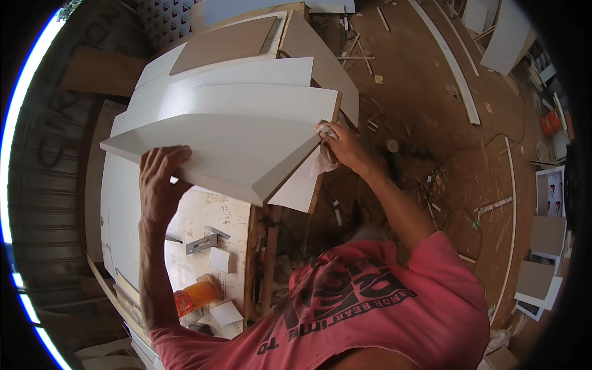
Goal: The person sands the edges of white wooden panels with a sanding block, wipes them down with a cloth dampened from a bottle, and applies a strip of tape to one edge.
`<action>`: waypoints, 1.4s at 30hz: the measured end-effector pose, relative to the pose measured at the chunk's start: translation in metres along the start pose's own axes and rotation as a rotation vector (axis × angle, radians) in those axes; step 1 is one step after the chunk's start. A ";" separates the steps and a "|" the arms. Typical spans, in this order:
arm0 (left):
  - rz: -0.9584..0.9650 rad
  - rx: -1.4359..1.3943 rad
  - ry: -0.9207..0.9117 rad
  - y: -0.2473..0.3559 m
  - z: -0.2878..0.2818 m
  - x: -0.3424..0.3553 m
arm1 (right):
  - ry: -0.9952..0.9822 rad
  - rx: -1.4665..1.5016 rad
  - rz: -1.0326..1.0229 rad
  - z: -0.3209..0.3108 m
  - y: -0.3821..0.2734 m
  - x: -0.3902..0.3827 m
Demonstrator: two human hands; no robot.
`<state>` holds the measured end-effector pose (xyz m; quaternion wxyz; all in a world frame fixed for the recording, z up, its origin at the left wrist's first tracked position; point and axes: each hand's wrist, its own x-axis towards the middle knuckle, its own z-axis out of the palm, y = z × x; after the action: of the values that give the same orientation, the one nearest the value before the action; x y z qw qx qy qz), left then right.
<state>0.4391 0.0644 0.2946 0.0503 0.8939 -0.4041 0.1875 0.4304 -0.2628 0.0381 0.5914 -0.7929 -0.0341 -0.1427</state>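
Note:
My left hand (161,182) grips the near long edge of a white board (216,145), its fingers bent over the top face. This board is tilted above the workbench, and a narrow white strip runs along its right end. At the far right corner, my right hand (342,143) is closed on a crumpled white cloth (323,161). Part of the cloth hangs below the fingers, beside the board's end. Beneath and behind lie more white panels (259,95) with brown raw edges. Where the right fingertips meet the board is partly hidden.
On the worn bench top (203,213) lie a metal try square (202,244), a small white block (220,259) and an orange bottle (200,295). A brown-faced panel (225,44) rests farther back. Offcuts and long white strips (453,68) litter the brown floor at right.

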 end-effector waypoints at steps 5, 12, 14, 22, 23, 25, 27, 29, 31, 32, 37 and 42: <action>-0.009 -0.024 0.048 0.004 -0.009 0.089 | -0.072 0.449 0.439 -0.021 -0.046 -0.036; -0.040 -0.108 0.100 0.002 0.018 0.146 | 0.250 0.402 0.205 -0.034 -0.047 -0.052; 0.005 -0.051 0.151 0.004 0.023 0.159 | 0.344 0.283 -0.079 -0.035 -0.071 -0.038; 0.031 0.048 0.196 0.000 0.028 0.143 | 0.599 0.105 -0.585 -0.030 -0.139 0.017; 0.026 0.051 0.187 0.000 0.026 0.144 | 0.588 0.112 -0.444 -0.017 -0.112 0.002; 0.023 0.025 0.205 0.004 0.028 0.157 | 0.528 0.072 -0.253 -0.012 -0.059 -0.026; -0.004 -0.002 0.172 0.003 0.031 0.164 | 0.471 0.063 -0.214 -0.018 -0.056 -0.034; -0.036 -0.014 0.203 -0.003 0.031 0.164 | 0.459 0.095 -0.295 -0.031 -0.105 -0.026; -0.021 -0.031 0.211 -0.003 0.035 0.172 | 0.515 0.043 -0.565 -0.053 -0.168 0.005; -0.022 -0.043 0.220 -0.005 0.035 0.171 | 0.521 -0.057 -0.669 -0.058 -0.197 0.022; -0.044 -0.094 0.280 0.004 0.043 0.184 | 0.482 -0.583 -0.778 -0.069 -0.180 0.065; -0.061 -0.046 0.293 0.004 0.048 0.193 | 0.344 -0.695 -0.688 -0.047 -0.109 0.021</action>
<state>0.5664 -0.0856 0.3227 0.1349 0.8674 -0.3692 0.3051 0.4173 -0.2775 0.1571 0.2088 -0.8506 -0.1456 -0.4601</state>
